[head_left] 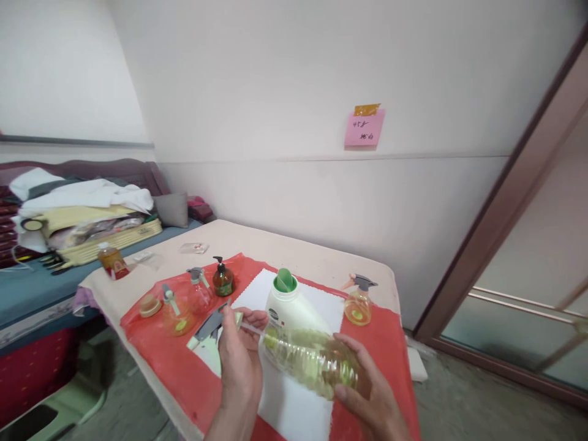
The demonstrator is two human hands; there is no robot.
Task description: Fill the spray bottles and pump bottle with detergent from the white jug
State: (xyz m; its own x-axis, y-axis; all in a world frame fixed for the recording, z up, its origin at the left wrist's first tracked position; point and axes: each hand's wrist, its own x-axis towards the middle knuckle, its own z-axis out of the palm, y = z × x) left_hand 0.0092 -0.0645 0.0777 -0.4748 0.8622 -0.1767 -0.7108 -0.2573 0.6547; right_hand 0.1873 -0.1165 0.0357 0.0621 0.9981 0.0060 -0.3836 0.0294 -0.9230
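My left hand (241,355) is closed around a grey and pale green trigger spray head (212,324). A thin pale tube (252,328) runs from it to the mouth of a clear bottle; I cannot tell how far it reaches inside. My right hand (367,389) grips the base of this ribbed, yellow-green see-through bottle (305,358), which is tilted almost flat with its neck toward my left hand. Just behind the bottle stands a white jug (289,309) with a green inner mouth (285,282).
On the red cloth (184,386) stand an amber spray bottle (358,308), a brown pump bottle (223,279), a pink spray bottle (201,291), an orange one (178,317) and a tan lid (149,305). A white sheet (294,410) lies beneath the jug. An oil bottle (113,261) stands far left.
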